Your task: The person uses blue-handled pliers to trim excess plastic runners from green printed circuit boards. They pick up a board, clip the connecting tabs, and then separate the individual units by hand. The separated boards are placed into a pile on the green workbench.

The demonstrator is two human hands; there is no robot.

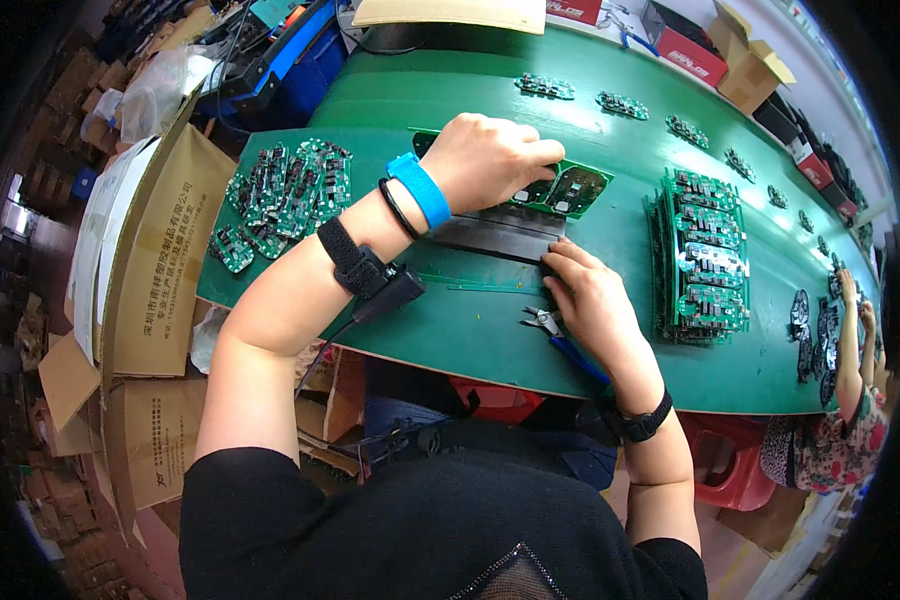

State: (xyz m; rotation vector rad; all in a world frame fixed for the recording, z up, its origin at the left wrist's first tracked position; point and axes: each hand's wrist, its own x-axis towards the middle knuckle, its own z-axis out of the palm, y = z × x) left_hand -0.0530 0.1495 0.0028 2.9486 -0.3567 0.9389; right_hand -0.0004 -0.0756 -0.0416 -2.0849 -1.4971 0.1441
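Green tabletop [400, 340] spans the work area. Right side: stack of circuit boards [710, 260], edges facing up. Left side: loose pile of small boards [295, 190], well apart from the stack.

Between them, the circuit-board panel [582, 190] is at the far side of a dark metal bar [500, 238]. Key relation: long axes of panel and bar both run roughly left to right, nearly parallel; panel lies directly under the left hand [495, 160], which is the nearer one.

Left hand: fingers closed on the panel's upper edge. Right hand [590, 290]: fingertips touching the bar's right end, nearer the body than the panel; cannot tell whether it grips.

Smaller items: blue-handled cutters [573, 355] just beside the right hand; thin green strips [480, 288] near the bar.
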